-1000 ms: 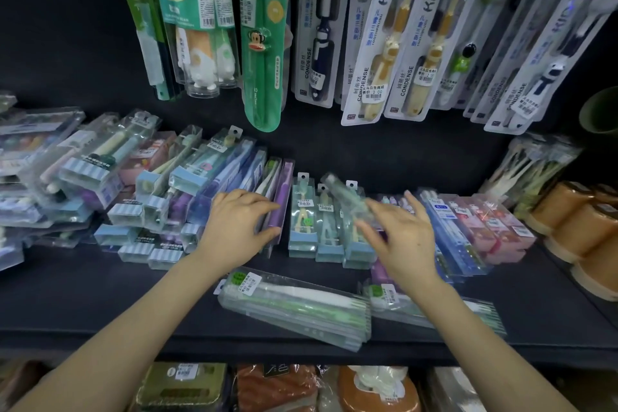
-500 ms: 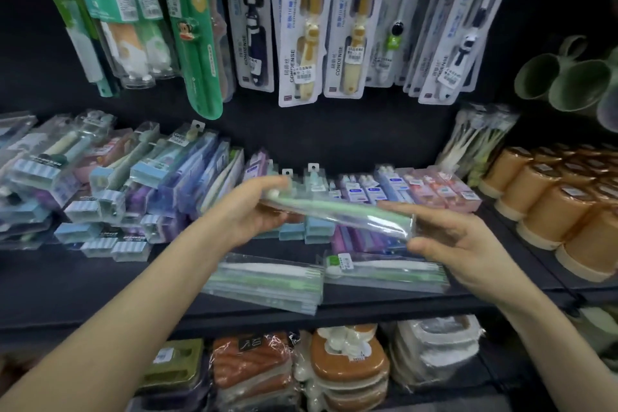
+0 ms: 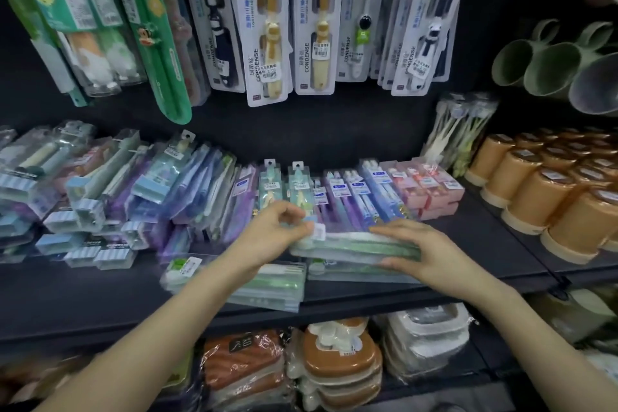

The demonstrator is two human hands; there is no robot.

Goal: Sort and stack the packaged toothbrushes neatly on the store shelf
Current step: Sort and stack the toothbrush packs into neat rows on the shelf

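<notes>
Dark shelving is filling the view, and a black shelf [image 3: 100,294] is carrying rows of packed toothbrushes [image 3: 351,194] along its back. Both hands are holding one long green pack [image 3: 354,244] level, crosswise, just above the right stack [image 3: 351,273] of similar packs at the shelf's front edge; whether it is touching that stack is unclear. The left hand [image 3: 277,234] is pinching the pack's left end beside its white label, fingers curled close together. The right hand [image 3: 424,251] is gripping the other end, fingers lying over the top and far edge, thumb pressing the near edge. A left stack [image 3: 261,288] of the same packs is lying just beside the right one, slightly askew. Kids' brushes [image 3: 267,27] are hanging on cards above. Orange cups [image 3: 535,191] are standing to the right, with green mugs [image 3: 548,67] higher up. Brown and white boxes [image 3: 337,361] are sitting on the lower shelf.
</notes>
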